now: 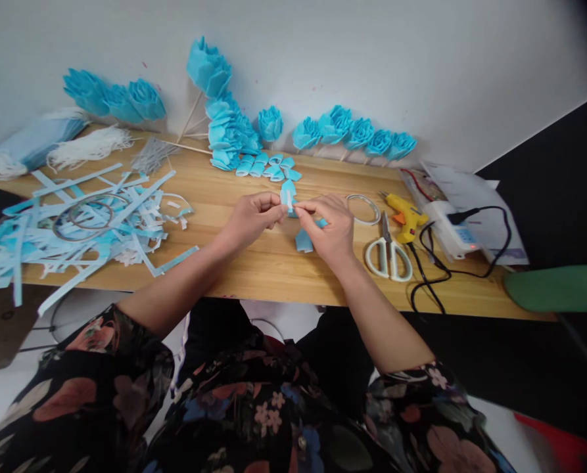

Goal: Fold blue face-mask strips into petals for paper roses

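Note:
Between my two hands is a small blue fabric petal (287,192) with a pale strip down its middle. My left hand (260,213) pinches its lower left edge between thumb and fingers. On the other edge, my right hand (328,223) pinches with thumb and forefinger, the fingertips of both hands close together. Another blue fabric piece (304,241) lies on the table, partly hidden under my right hand. Just beyond the held petal, several curled blue petals (266,166) rest in a cluster beside a stack of blue petals (224,135).
Finished blue fabric flowers (359,133) lean against the wall. At right lie white-handled scissors (388,253), a tape ring (363,209), a yellow glue gun (405,217) and a power strip (451,230) with black cords. Blue and white scraps (89,217) heap at left.

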### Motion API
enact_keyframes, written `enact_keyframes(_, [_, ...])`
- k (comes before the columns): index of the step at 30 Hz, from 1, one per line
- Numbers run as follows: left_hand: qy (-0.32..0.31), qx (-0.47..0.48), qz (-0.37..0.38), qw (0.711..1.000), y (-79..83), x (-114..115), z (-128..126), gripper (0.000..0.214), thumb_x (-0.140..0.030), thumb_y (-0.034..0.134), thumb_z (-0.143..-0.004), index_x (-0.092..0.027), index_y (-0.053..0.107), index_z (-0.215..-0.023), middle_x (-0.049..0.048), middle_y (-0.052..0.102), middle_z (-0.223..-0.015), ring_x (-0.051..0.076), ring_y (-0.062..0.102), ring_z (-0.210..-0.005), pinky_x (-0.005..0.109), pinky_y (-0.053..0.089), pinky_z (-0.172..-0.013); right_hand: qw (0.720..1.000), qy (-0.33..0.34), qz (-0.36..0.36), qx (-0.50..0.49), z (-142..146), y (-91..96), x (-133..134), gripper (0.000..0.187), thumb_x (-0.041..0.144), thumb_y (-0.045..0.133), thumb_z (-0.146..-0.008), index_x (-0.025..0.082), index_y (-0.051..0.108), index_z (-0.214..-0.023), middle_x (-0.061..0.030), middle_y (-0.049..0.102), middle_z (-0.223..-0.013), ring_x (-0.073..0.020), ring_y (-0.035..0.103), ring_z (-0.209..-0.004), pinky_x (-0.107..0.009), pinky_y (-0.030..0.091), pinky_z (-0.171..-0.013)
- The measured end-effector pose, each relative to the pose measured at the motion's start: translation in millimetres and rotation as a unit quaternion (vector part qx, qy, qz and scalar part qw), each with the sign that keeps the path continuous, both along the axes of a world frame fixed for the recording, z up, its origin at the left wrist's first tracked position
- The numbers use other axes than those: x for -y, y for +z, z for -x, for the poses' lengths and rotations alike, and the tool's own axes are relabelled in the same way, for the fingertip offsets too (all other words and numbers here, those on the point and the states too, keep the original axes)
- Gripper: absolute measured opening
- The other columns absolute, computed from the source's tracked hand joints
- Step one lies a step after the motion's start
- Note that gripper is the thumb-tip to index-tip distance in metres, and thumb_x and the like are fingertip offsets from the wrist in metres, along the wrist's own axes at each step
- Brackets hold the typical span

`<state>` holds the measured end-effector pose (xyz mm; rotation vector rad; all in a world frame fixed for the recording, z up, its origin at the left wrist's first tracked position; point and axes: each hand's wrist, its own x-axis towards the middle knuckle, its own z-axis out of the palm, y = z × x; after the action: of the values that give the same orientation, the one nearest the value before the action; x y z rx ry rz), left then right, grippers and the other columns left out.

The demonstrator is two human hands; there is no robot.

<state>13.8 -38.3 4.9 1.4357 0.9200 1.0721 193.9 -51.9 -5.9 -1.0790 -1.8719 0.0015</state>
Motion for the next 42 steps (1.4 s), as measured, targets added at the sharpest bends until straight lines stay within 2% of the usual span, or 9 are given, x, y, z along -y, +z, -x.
enact_keyframes(11, [-0.003,0.0,0.001,1.0,-0.3,0.5,-0.2,0.018,-0.029,0.068,-0.078,-0.017,0.059,-0.067,-0.0023,0.057,-0.062,0.007,0.044,-0.053,0.022,0.037,-0.054,1.0,-0.013,-0.003,-0.015,2.4,1.5,2.1,0.016,0.023,0.063,-0.09,0.024,0.068,-0.075,0.0013,0.071,-0.07,-0.0175,0.065,-0.072,-0.037,0.047,-0.082])
enact_keyframes(16, [0.0,0.004,0.007,1.0,0.2,0.4,-1.0,0.018,-0.027,0.068,-0.078,-0.017,0.059,-0.066,-0.002,0.058,-0.061,0.008,0.045,-0.054,0.022,0.037,-0.054,0.998,-0.013,0.037,-0.046,3.7,2.6,3.6,0.016,0.022,0.059,-0.089,0.024,0.067,-0.074,0.0007,0.073,-0.074,-0.0177,0.066,-0.075,-0.036,0.049,-0.082])
enact_keyframes(23, [0.012,0.006,0.012,1.0,1.5,0.0,0.5,0.02,-0.024,0.068,-0.08,-0.017,0.057,-0.065,-0.0023,0.057,-0.061,0.007,0.045,-0.052,0.023,0.037,-0.055,0.995,-0.021,0.057,-0.083,-0.4,1.0,0.6,0.015,0.026,0.059,-0.09,0.023,0.069,-0.079,0.0002,0.073,-0.076,-0.0179,0.066,-0.077,-0.036,0.05,-0.08])
enact_keyframes(28, [0.008,0.011,0.01,1.0,0.9,-0.4,1.0,0.019,-0.024,0.068,-0.079,-0.017,0.058,-0.065,-0.0017,0.058,-0.061,0.007,0.046,-0.053,0.023,0.037,-0.055,0.998,0.01,0.031,-0.06,-0.4,2.0,1.4,0.019,0.029,0.06,-0.095,0.024,0.073,-0.082,0.0006,0.074,-0.076,-0.0174,0.067,-0.077,-0.036,0.049,-0.083])
enact_keyframes(36, [-0.003,0.008,0.011,1.0,-0.7,-0.7,0.7,0.018,-0.026,0.069,-0.078,-0.017,0.059,-0.066,-0.0017,0.058,-0.062,0.007,0.046,-0.053,0.022,0.037,-0.054,1.0,0.004,-0.011,-0.025,1.2,0.3,0.6,0.012,0.024,0.066,-0.09,0.024,0.072,-0.08,0.0012,0.073,-0.074,-0.0175,0.066,-0.074,-0.037,0.047,-0.082])
enact_keyframes(42, [-0.01,0.008,0.015,1.0,-1.8,-1.3,0.2,0.019,-0.027,0.069,-0.079,-0.017,0.059,-0.066,-0.0019,0.057,-0.061,0.007,0.045,-0.053,0.022,0.037,-0.055,0.999,0.004,-0.01,-0.031,1.6,0.0,0.6,0.014,0.02,0.063,-0.089,0.022,0.067,-0.076,0.0012,0.07,-0.072,-0.0169,0.063,-0.073,-0.036,0.045,-0.081])
